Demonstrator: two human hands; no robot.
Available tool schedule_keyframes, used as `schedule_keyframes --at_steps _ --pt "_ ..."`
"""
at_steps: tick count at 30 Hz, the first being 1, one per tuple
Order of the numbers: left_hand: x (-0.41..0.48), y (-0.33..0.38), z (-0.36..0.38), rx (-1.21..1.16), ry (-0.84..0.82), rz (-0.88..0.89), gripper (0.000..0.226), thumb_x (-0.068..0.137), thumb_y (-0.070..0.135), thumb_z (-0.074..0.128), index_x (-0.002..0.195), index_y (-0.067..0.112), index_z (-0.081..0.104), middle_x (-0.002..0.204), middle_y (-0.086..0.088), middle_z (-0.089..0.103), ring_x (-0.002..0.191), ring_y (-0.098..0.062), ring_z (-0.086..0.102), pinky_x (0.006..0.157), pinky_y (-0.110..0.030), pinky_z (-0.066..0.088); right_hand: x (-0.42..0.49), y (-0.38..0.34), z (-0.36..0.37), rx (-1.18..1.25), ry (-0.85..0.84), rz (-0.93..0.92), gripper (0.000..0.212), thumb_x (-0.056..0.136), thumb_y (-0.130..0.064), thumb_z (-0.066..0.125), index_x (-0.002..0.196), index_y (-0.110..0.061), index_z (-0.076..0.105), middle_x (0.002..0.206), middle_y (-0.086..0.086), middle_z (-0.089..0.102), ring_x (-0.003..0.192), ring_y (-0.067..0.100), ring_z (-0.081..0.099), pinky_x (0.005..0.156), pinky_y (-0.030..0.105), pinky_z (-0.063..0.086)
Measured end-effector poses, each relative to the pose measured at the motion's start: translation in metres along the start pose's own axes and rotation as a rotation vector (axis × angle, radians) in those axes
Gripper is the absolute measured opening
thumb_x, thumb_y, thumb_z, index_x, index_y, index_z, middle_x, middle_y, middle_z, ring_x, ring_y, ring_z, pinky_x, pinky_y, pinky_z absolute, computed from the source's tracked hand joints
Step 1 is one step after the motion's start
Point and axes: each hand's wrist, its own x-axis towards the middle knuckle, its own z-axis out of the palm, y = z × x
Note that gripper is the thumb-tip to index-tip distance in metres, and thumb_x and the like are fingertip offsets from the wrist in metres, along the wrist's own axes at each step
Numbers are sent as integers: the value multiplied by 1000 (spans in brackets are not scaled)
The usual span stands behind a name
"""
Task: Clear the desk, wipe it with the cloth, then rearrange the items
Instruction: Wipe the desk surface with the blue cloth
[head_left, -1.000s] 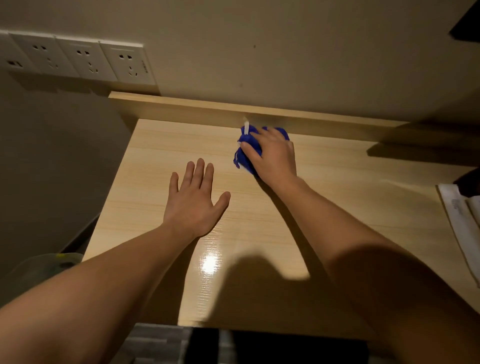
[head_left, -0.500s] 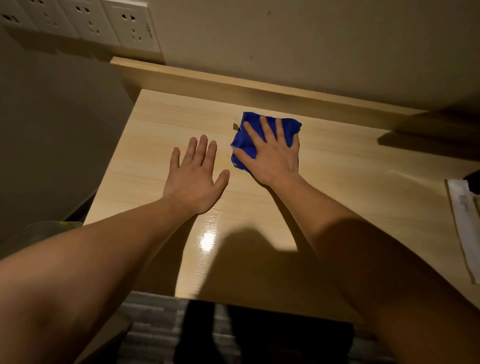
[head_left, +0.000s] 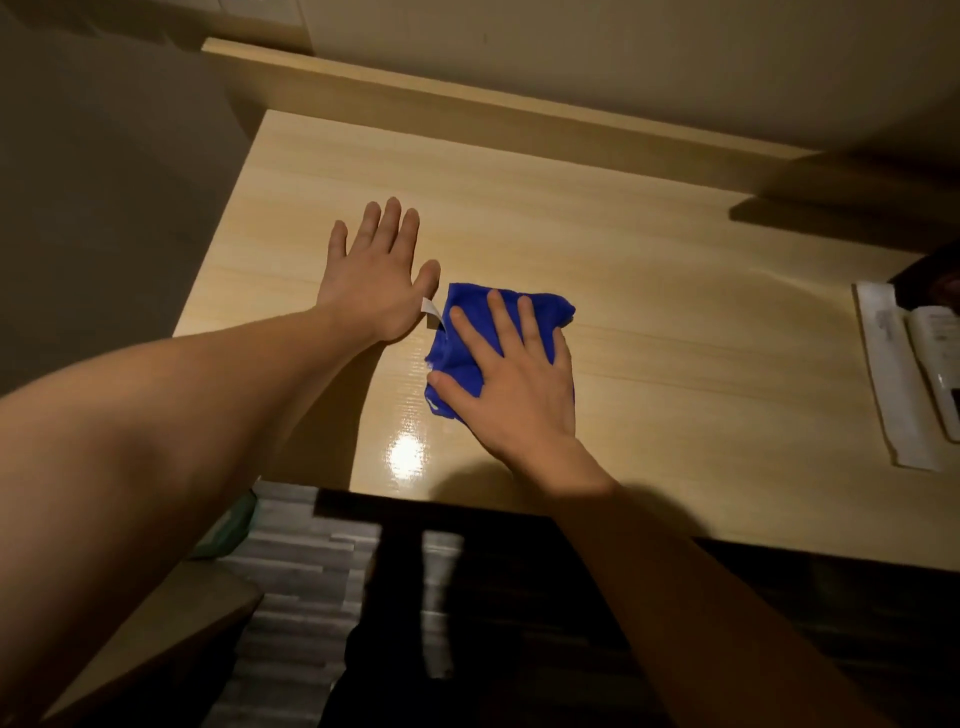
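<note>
Head camera view, looking down at a pale wooden desk (head_left: 649, 260) with a raised ledge along its far edge. A blue cloth (head_left: 460, 338), bunched into a rough pad, lies near the middle of the visible desktop, a little toward the near edge. The right hand (head_left: 511, 382) lies flat on top of it, fingers spread and extended, pressing it down rather than gripping it. The left hand (head_left: 376, 275) rests palm-down on bare wood just to the left of the cloth and slightly farther away, also flat with fingers straight and holding nothing; its thumb is very close to the cloth's white tag (head_left: 431, 309) (whether they touch cannot be told). The cloth's longer side seems to run from near-left to far-right. The right hand alone controls it, and most of the bare surface lies to the right and far side, so the next wiping stroke probably goes that way. White papers (head_left: 888, 374) sit at the far right edge of the desk, well apart from both hands.
</note>
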Motion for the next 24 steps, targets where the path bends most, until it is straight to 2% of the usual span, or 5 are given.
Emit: schedule_keyframes --at_steps 6,12,16,19,24 --pt "3 3 -7 29 -102 -7 78 105 63 10 169 20 -7 177 -7 -13 163 -27 -15 129 -60 -6 -57 -11 9 70 -34 -18 71 100 -75 25 163 -46 11 175 -3 4 161 21 -8 127 51 5" --pt "-25 31 -5 -104 11 57 76 107 61 13 169 19 3 178 -5 -7 163 -24 -11 130 -56 -6 -105 -17 26 137 64 -15 59 103 -59 38 157 -35 41 167 -5 35 158 17 21 121 41 23" --pt "-44 56 11 -107 -5 102 80 105 66 11 169 19 4 178 -3 -3 164 -22 -7 130 -55 -4 -134 -19 30 211 158 -20 48 101 -56 43 131 -30 70 142 -6 64 140 18 51 100 42 49" --pt "-47 56 21 -58 -8 90 85 102 71 7 170 20 2 178 -2 -4 164 -19 -9 130 -55 -4 -136 -5 9 498 175 -69 44 108 -55 40 103 -30 77 108 -12 71 110 15 65 81 44 50" --pt "-46 61 26 -41 -2 96 85 102 72 9 169 21 -1 178 0 -7 163 -18 -11 131 -54 -4 -75 25 -37 512 393 38 42 102 -44 53 126 -16 73 128 2 73 127 21 63 104 50 48"
